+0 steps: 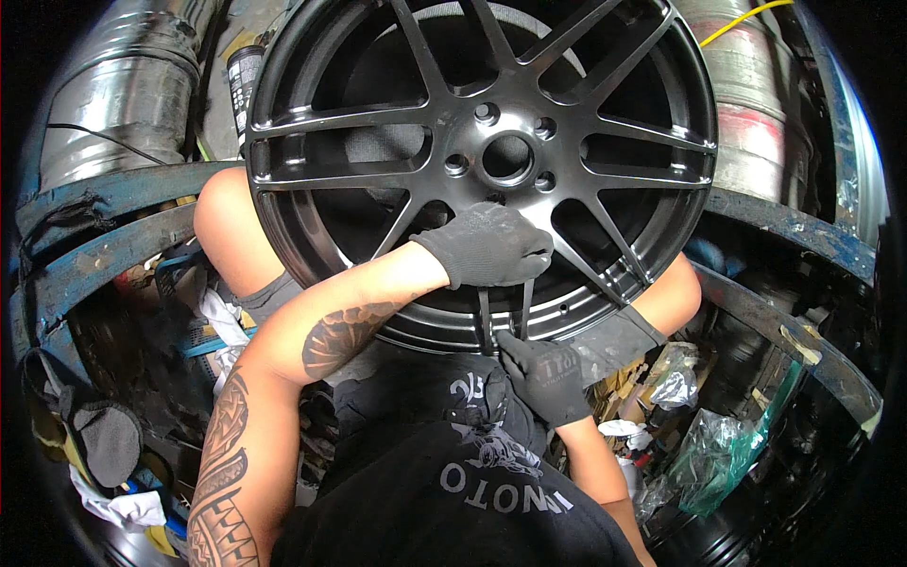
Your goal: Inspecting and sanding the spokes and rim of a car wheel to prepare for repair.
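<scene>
A large black multi-spoke alloy wheel rim [416,175] lies across my thighs, its face turned up and its centre hole and bolt holes showing. My left hand [496,246], in a dark grey work glove, rests on the spokes just below the hub. Its fingers are curled closed, and what they hold, if anything, is hidden beneath the hand. At the rim's near edge, close to my body, my right hand [543,378] wears a matching glove. Its fingers grip the outer lip beside the lowest spokes.
Blue worn metal beams [784,231] run along both sides. Silver metal cylinders [123,104] lie at the far left and far right. A black bottle [244,85] stands behind the rim. Green clear plastic wrap [723,458] and scraps lie at lower right; a grey pad [107,442] hangs at left.
</scene>
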Demonstrator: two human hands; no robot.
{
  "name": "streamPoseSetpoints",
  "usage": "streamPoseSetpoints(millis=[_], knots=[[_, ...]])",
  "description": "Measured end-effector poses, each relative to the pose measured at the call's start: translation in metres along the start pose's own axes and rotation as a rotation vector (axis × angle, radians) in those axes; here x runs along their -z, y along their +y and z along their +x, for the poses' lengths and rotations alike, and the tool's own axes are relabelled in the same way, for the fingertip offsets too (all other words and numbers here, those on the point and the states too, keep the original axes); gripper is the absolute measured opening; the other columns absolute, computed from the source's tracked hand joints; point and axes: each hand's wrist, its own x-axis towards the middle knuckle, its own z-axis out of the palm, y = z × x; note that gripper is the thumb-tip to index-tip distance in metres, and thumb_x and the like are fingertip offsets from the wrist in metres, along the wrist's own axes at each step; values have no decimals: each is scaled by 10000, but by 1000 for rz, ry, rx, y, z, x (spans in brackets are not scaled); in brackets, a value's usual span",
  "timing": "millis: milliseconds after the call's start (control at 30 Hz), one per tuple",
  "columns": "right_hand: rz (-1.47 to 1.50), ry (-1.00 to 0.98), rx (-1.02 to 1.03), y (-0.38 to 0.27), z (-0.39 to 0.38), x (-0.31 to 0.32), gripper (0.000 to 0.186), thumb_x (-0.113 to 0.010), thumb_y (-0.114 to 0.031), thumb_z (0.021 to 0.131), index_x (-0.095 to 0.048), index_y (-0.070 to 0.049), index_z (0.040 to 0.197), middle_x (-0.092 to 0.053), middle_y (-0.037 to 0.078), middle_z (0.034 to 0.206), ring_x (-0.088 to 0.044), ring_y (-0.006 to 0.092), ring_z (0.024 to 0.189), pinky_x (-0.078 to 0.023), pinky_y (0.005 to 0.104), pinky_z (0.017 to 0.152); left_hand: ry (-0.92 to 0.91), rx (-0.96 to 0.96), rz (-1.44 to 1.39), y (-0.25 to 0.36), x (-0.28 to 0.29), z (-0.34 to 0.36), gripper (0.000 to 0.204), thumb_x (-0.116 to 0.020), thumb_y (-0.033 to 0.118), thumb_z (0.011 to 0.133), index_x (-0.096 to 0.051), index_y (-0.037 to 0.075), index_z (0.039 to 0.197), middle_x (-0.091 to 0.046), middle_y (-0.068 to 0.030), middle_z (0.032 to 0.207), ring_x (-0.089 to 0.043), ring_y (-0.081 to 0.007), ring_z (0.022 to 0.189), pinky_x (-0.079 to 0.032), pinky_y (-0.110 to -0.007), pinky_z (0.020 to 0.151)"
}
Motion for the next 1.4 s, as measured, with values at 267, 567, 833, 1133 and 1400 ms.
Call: streamPoseSetpoints(millis=[267, 567, 833, 1133, 1400], knots=[[15, -45, 15, 1, 5, 0, 284, -698, -187, 904, -761, -163, 1180, -760, 135, 872, -727, 332, 751, -555, 445, 676, -22, -14, 40, 0, 0, 0, 324, -573, 336, 980, -726, 79, 1104, -723, -207, 932, -707, -387, 891, -538, -517, 854], [-86, -74, -1, -2, -1, 17, 338, -690, -156, 869, -762, -161, 1200, -744, 140, 850, -713, 340, 735, -539, 460, 664, -15, -11, 36, -1, 1, -2, 316, -580, 331, 976, -734, 82, 1095, -724, -209, 914, -712, -392, 885, -539, -521, 854], [-40, -14, 45, 3, -7, 34, 361, -677, -124, 862, -731, -131, 1218, -753, 135, 901, -733, 313, 803, -550, 440, 715, 86, -62, 1, -8, -8, -3, 303, -577, 350, 938, -732, 94, 985, -726, -201, 853, -708, -404, 837, -540, -527, 795], [180, 979, -585, 91, -76, 40, 222, -577, -121, 1072, -678, 35, 1194, -724, 105, 1078, -654, 164, 910, -524, 303, 810, 29, -5, 111, 8, -5, 4, 288, -565, 342, 982, -717, 97, 993, -716, -183, 854, -714, -377, 834, -538, -515, 780], [396, 1071, -1009, 139, -124, -58, 299, -455, -297, 1137, -562, -21, 1090, -561, 33, 883, -530, 141, 800, -468, 308, 750, -76, -625, 215, 84, -136, -28, 242, -635, 287, 860, -672, 69, 959, -651, -140, 851, -668, -341, 812, -536, -457, 765]])
